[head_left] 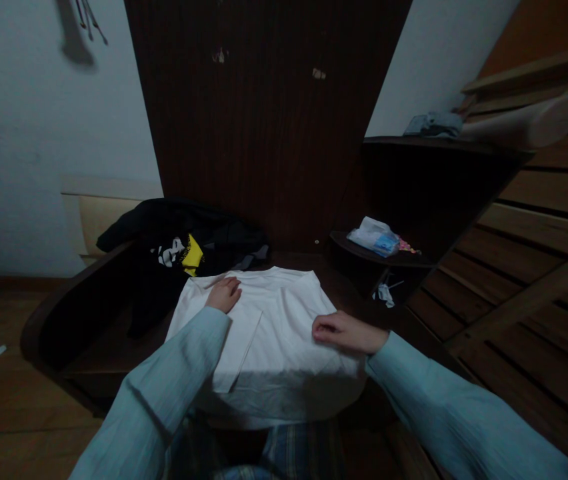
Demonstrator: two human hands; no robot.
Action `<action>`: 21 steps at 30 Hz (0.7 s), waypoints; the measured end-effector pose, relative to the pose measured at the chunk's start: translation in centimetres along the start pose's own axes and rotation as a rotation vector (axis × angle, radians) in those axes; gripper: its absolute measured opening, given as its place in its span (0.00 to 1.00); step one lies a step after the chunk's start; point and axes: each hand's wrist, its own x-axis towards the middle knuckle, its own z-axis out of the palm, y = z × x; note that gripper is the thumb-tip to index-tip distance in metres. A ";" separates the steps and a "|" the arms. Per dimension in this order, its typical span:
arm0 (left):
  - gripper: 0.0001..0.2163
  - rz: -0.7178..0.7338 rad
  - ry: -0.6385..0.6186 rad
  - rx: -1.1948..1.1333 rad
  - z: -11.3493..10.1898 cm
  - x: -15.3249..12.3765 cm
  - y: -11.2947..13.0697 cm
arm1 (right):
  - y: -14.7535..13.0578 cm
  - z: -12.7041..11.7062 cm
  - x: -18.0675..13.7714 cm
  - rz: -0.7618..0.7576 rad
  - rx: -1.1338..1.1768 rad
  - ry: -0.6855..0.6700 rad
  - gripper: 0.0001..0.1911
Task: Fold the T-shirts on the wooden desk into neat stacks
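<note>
A white long-sleeved shirt (pixel 284 333) is spread on the dark wooden bench, its collar end away from me and its lower part hanging over the front edge near my knees. One sleeve (pixel 240 357) lies folded across the shirt's left side. My left hand (pixel 224 295) rests flat on the upper left of the cloth, fingers stretched out. On the right side, my right hand (pixel 347 331) is closed, its curled fingers gripping the fabric near the edge. The exact pinch is partly hidden by the fingers.
Black clothing (pixel 199 233) with a yellow and white print is heaped at the bench's left, by the curved armrest (pixel 59 313). A plastic packet (pixel 375 237) sits on a small corner shelf. Wooden slats (pixel 529 267) rise at the right.
</note>
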 end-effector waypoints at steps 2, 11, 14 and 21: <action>0.16 0.009 0.011 -0.008 0.1 0.0 -0.1 | 0.6 -1.5 0.8 0.044 -0.093 0.137 0.14; 0.16 0.046 0.036 -0.013 0.4 0.1 -0.5 | 6.9 -4.5 2.1 0.464 -0.408 -0.021 0.11; 0.16 0.046 0.045 -0.013 0.5 0.1 -0.5 | 7.4 -3.6 -0.3 0.393 -0.281 -0.083 0.16; 0.16 0.040 0.044 -0.038 0.5 0.1 -0.5 | 7.8 0.8 -4.7 0.245 -0.247 0.216 0.03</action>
